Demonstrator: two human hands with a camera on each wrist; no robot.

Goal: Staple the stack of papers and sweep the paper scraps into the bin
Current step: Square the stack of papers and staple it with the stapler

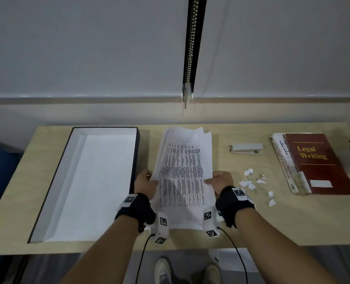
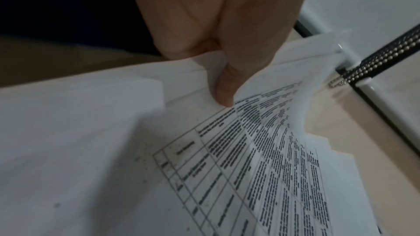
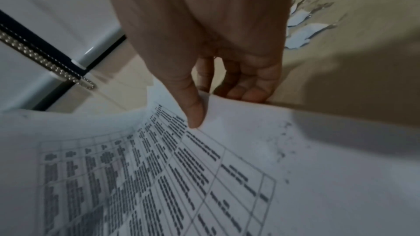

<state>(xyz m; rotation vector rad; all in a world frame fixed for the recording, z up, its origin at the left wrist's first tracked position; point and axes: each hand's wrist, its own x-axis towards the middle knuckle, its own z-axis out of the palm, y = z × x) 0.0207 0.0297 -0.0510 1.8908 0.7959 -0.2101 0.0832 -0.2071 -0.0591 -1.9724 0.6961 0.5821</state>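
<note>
White papers (image 1: 182, 173) printed with black table grid.

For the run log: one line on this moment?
left hand: grips white printed paper stack | right hand: grips stack | white stapler: untouched | torn scraps: on desk

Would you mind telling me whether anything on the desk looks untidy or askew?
Yes: the papers held by both hands are fanned with uneven far edges, and torn scraps lie scattered on the desk between them and the books.

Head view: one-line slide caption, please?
Left hand and right hand grip the uneven paper stack; stapler and paper scraps wait alongside.
</note>
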